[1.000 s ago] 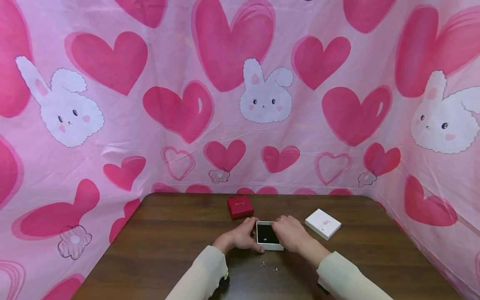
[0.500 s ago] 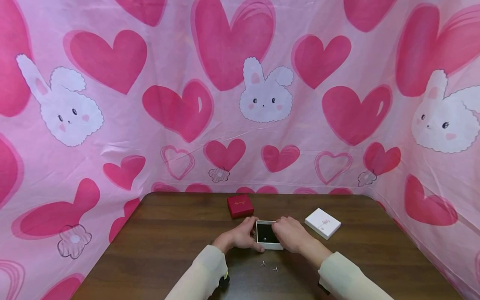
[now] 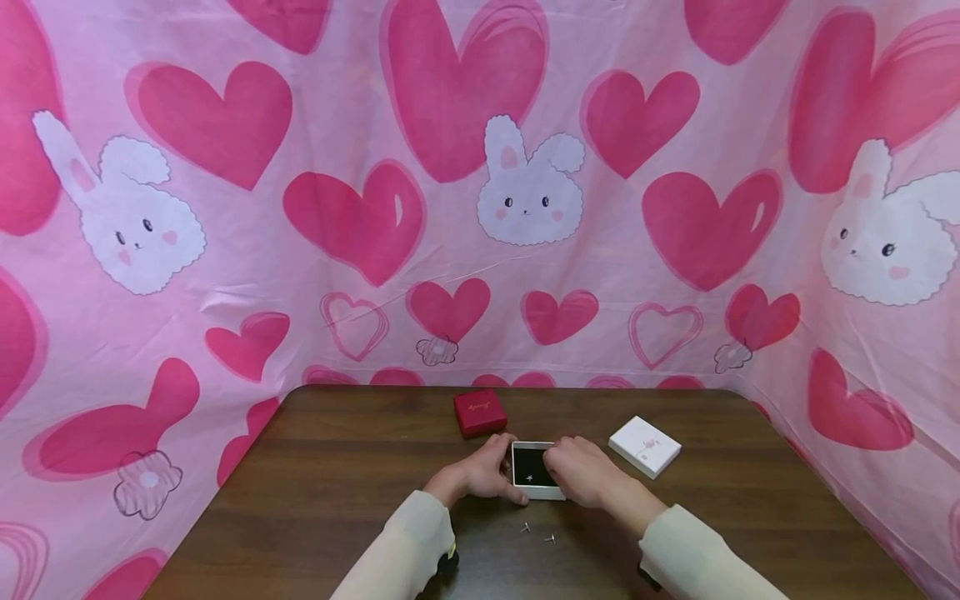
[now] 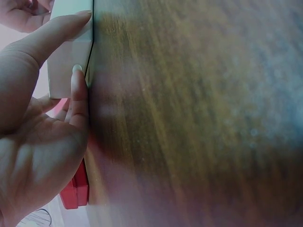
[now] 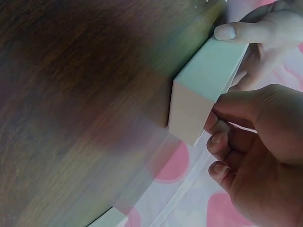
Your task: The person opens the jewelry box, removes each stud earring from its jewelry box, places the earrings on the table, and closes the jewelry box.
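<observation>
In the head view a small white box (image 3: 540,493) with a black insert (image 3: 529,458) stands uncovered on the table. A tiny silver star-shaped stud earring (image 3: 529,478) sits in the insert. My left hand (image 3: 486,471) grips the box's left end, thumb on the front wall (image 4: 71,28) and other fingers around the end and back. Over the box's right part, my right hand (image 3: 581,471) has its fingers curled, the thumb (image 5: 236,105) reaching over the rim. Its fingertips are hidden in the box; I cannot tell what they pinch. Two small stud earrings (image 3: 525,527) lie in front.
Behind the left hand is a red box (image 3: 480,413) with gold lettering. A white lid (image 3: 646,447) with a pink flower print lies to the right. The brown wooden table (image 3: 345,467) is bordered by a pink cloth (image 3: 615,258) with hearts and rabbits.
Both hands keep their places at the white box. The right wrist and forearm have shifted very slightly; the earrings, red box and lid lie where they were.
</observation>
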{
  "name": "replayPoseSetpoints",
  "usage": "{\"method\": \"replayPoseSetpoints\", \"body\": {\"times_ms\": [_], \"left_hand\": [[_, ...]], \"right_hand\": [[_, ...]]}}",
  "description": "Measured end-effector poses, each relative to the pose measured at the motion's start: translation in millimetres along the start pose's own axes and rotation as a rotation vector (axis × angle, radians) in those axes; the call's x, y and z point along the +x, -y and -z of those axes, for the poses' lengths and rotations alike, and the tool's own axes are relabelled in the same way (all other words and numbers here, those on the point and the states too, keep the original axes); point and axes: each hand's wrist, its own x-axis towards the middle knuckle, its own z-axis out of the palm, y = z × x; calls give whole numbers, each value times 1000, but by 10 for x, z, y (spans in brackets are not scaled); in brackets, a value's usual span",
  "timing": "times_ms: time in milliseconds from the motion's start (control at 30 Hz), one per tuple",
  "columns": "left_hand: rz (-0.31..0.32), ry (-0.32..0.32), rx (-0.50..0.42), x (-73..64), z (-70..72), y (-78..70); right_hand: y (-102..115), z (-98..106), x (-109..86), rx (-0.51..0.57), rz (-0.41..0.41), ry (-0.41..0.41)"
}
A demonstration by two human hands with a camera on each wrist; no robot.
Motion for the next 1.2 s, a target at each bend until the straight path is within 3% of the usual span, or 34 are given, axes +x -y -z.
{"method": "replayPoseSetpoints", "body": {"times_ms": [567,1200], "left_hand": [[2,0,4,-1,3,-14],[-6,-1,13,11,-5,8]], "right_hand": [[-38,58,-4,214,30,84],[-58,164,-13,161,98,-11]]}}
